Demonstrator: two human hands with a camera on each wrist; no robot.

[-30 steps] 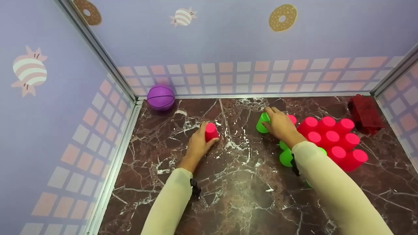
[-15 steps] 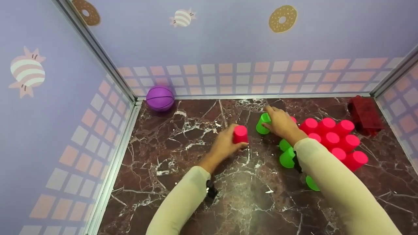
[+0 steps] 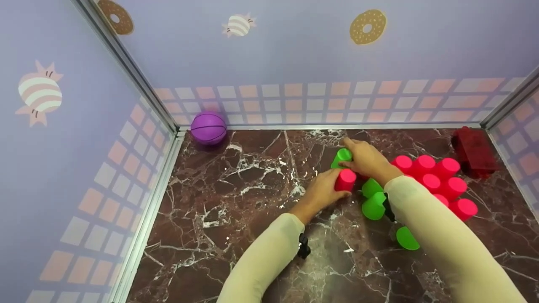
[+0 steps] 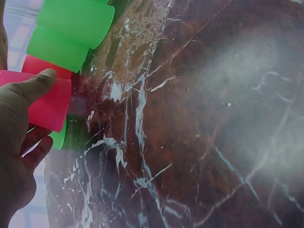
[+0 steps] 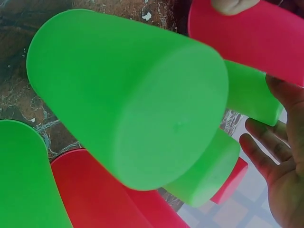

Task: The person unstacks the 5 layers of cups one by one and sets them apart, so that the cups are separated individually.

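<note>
In the head view my left hand (image 3: 322, 193) grips an upside-down pinkish-red cup (image 3: 346, 180), its thumb on the near side. Just behind stands a green cup (image 3: 340, 158), which my right hand (image 3: 366, 158) holds between thumb and fingers from the right. The red cup partly covers it. Seen from the left wrist, my thumb lies across the red cup (image 4: 50, 102), with part of the green cup (image 4: 58, 137) beyond. From the right wrist, the fingers (image 5: 263, 159) reach round the held green cup (image 5: 251, 92); a red cup (image 5: 251, 40) overlaps it.
Several upside-down red cups (image 3: 430, 184) cluster to the right. More green cups (image 3: 374, 206) stand before them, partly under the right sleeve. A purple ball (image 3: 209, 128) sits in the back left corner, a dark red block-like object (image 3: 476, 153) back right. Walls enclose the marble-patterned surface.
My left hand has carried the red cup rightward across the surface, from well apart to right in front of the green cup. My right hand has stayed at the green cup.
</note>
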